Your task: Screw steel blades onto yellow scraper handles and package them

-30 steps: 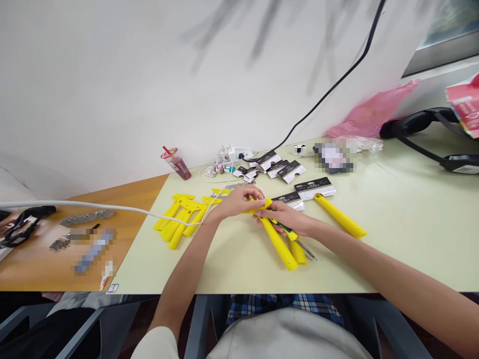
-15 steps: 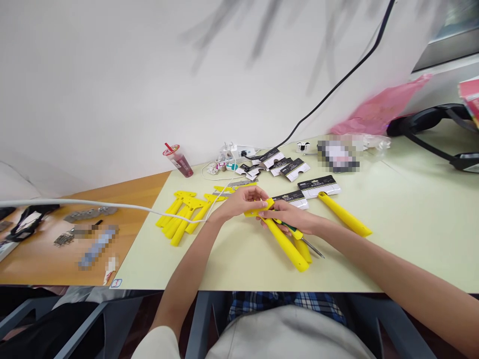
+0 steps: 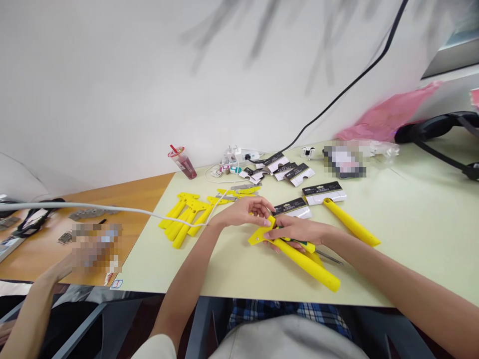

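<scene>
Pale green table [image 3: 224,271], spare yellow brackets [image 3: 179,219] lying aside within easy reach; left hand [image 3: 245,212] pinches one yellow bracket [image 3: 260,234] steady, while right hand [image 3: 295,230] closes around a screwdriver [image 3: 299,244] against it.

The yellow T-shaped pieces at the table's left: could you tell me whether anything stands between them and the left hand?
Yes: a white cable lies between the yellow T-shaped pieces and the left hand.
</scene>
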